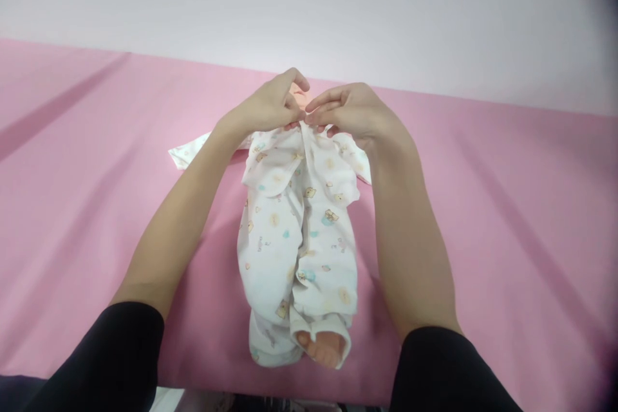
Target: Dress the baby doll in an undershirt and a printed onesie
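Note:
A baby doll lies on its back on the pink cloth, dressed in a white romper (299, 232) printed with small bears. One bare doll foot (322, 349) sticks out of the near leg opening. My left hand (268, 106) and my right hand (350, 112) meet at the romper's collar, fingertips pinching the two front edges together at the neck. The doll's head is mostly hidden behind my hands. A sleeve (186, 153) of the romper lies spread out to the left.
The pink cloth (506, 206) covers the whole table, with long soft creases. A plain white wall (309, 6) rises behind the table's far edge. The near table edge runs along the bottom of the view.

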`<state>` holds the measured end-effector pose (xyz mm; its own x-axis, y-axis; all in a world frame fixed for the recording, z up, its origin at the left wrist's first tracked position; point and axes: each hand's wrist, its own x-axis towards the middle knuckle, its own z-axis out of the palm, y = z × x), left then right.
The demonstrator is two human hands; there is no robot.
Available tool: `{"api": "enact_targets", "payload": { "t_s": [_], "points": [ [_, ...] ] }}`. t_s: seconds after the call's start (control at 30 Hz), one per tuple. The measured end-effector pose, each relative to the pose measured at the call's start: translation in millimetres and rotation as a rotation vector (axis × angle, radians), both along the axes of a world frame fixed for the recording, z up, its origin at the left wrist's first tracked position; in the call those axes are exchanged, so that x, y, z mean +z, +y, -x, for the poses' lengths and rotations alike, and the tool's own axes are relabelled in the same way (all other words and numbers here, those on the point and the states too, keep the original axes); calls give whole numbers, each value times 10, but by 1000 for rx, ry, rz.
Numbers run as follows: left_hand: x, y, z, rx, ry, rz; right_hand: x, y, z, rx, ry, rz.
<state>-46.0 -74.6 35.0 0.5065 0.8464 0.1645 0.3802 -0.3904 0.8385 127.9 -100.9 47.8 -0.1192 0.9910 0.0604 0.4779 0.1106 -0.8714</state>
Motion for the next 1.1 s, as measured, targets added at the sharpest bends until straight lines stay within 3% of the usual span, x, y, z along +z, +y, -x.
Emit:
{"api": "enact_targets", "payload": {
  "t_s": [0.13, 0.27, 0.33, 0.43, 0.6, 0.7, 0.9, 1.1],
  "points": [
    [16, -23, 7, -32, 17, -74, -79, 116, -78, 21, 262, 167],
    [16, -23, 15, -40, 49, -109, -127, 155, -102, 32, 312, 184],
    [44, -37, 37, -35, 112, -97, -86, 99, -102, 23, 183, 119],
    [145, -104, 84, -7, 272, -17, 51, -93, -62, -5, -226, -44],
    [314, -284, 71, -47, 566, 97, 204, -398, 96, 278, -723, 14],
    [323, -363, 5, -100, 671, 101, 165, -409, 138, 327, -800, 2],
    [263, -470, -88, -82, 724, 16, 130, -356, 73, 317, -831, -1],
    [245, -564, -159, 22, 469, 19, 215, -432, 46, 195, -735, -223]
  ]
}}
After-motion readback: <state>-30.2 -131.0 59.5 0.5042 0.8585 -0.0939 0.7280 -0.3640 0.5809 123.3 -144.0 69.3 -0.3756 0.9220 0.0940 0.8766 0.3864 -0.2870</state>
